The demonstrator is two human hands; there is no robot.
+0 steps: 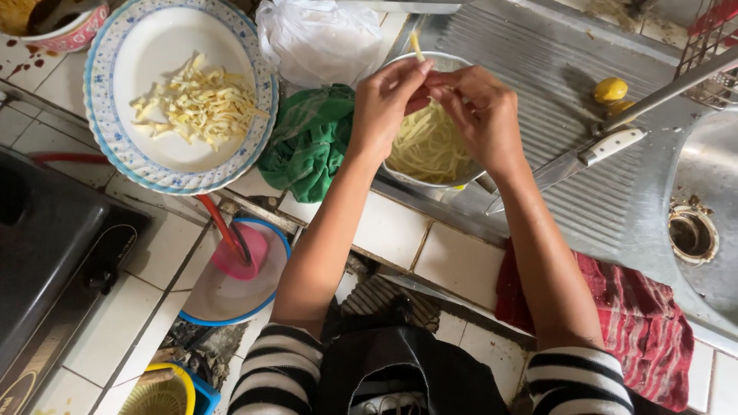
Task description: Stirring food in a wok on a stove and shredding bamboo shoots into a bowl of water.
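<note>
cramped tiled counter (pixel 453 257), both hands (left hand (pixel 384 104), right hand (pixel 480 107)) pinching one pale strip (pixel 416 44) over the metal bowl (pixel 430 146), looks flimsy enough to snap if tugged

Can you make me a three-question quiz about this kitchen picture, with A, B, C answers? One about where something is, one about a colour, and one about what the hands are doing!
1. Where does the knife lie?
A. on the metal draining board by the sink
B. on the plate
C. on the stove

2. What colour is the crumpled cloth between the plate and the metal bowl?
A. yellow
B. green
C. white

3. What are the two hands doing?
A. resting flat on the tiles
B. gripping the knife
C. pinching a pale strip together above the bowl

Answers:
1 A, its blade and white handle rest on the ribbed steel.
2 B, it is plainly green.
3 C, the left hand and right hand meet fingertip to fingertip on a strip over the bowl of strips.
</note>
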